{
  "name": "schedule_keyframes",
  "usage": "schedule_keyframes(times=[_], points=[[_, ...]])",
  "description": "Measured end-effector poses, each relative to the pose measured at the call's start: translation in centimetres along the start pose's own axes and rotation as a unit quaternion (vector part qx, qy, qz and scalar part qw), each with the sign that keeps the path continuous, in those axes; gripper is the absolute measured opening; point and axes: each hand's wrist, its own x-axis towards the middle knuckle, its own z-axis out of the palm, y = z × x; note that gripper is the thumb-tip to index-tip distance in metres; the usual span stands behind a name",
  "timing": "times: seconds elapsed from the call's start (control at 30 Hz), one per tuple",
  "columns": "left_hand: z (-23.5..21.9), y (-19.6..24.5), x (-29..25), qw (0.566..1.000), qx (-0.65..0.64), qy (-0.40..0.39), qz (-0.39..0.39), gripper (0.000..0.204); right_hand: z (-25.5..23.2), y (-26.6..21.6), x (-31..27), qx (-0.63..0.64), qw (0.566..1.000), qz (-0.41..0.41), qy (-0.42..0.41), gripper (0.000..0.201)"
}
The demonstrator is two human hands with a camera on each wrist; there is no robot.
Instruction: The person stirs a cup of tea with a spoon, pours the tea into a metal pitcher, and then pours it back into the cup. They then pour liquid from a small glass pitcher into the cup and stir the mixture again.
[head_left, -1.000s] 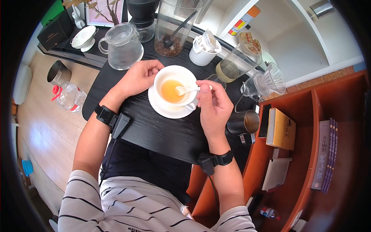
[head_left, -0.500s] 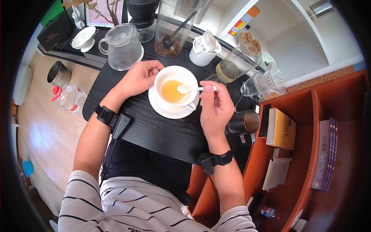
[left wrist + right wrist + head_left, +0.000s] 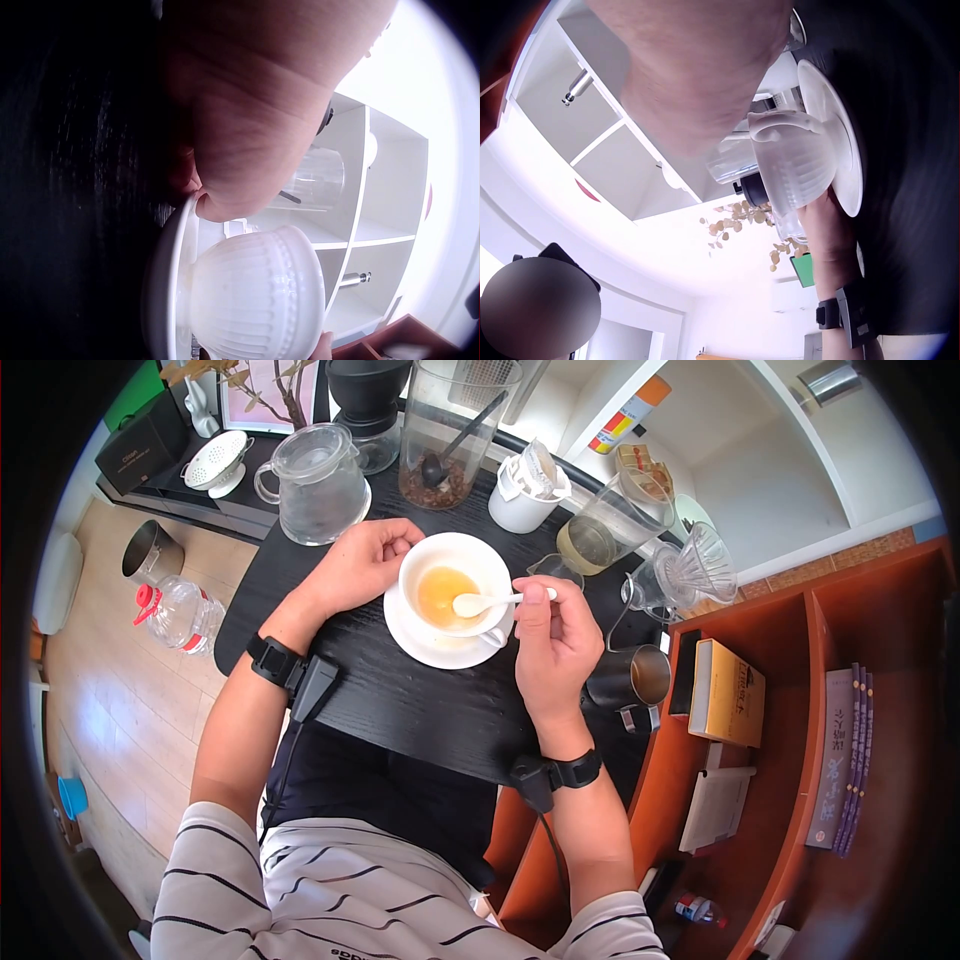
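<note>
A white ribbed cup (image 3: 478,552) with amber liquid (image 3: 437,592) in it stands on a white saucer (image 3: 430,652) on the dark table. My left hand (image 3: 360,563) pinches the saucer's left rim; in the left wrist view the thumb (image 3: 225,202) lies at the rim (image 3: 169,262), beside the cup's ribbed side (image 3: 247,296). Between thumb and fingers my right hand (image 3: 556,635) holds a white spoon (image 3: 490,601) by its handle, with the bowl dipped at the liquid's surface. The cup's handle (image 3: 494,637) points toward my right hand.
Behind the cup stand a glass pitcher (image 3: 318,490), a tall glass jar (image 3: 455,430) with a dark spoon in it, and a white cup with a drip bag (image 3: 527,490). A metal cup (image 3: 632,675) is close to my right wrist. Red-brown shelves (image 3: 780,800) flank the right side.
The spoon has shifted about in the cup, its bowl now lower in the liquid and nearer the front side. My right hand moved slightly with it, while the left stayed at the saucer.
</note>
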Motion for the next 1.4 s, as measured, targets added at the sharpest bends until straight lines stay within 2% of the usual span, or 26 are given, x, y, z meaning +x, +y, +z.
schedule_keyframes(times=[0.2,0.43,0.5,0.63,0.73,0.8,1.13,1.2,1.4], points=[[-0.07,-0.01,0.05,1.0,0.017,0.002,0.006,0.017,0.28,-0.02,0.28,0.005,1.0,-0.023,-0.004,0.01],[0.34,-0.24,0.05,0.999,-0.016,0.03,0.031,0.014,0.01,-0.08,0.01,0.023,1.0,-0.001,-0.016,0.009],[0.04,-0.27,0.08,1.0,-0.002,0.003,0.007,0.016,0.06,-0.08,0.11,0.007,1.0,-0.006,-0.002,0.009],[0.11,-0.1,-0.01,1.0,-0.006,0.0,0.004,0.016,0.29,-0.08,0.33,0.004,1.0,-0.02,0.005,0.008],[0.42,-0.1,-0.02,0.999,-0.017,0.027,0.028,0.014,0.42,-0.47,0.36,0.014,0.999,-0.034,-0.006,0.008],[0.44,-0.01,-0.05,0.999,-0.028,0.027,0.03,0.014,0.07,-0.22,0.15,0.014,0.999,-0.014,-0.035,0.008],[0.45,0.12,-0.08,0.999,-0.024,0.027,0.03,0.014,0.07,-0.37,0.2,0.069,0.997,0.018,-0.014,0.007],[0.41,0.09,-0.06,0.999,-0.025,0.027,0.03,0.014,-0.11,-0.25,0.29,0.006,1.0,-0.011,0.0,0.007],[0.45,-0.07,-0.05,0.999,-0.022,0.029,0.028,0.014,0.26,-0.64,0.51,-0.008,0.999,-0.043,-0.003,0.007]])
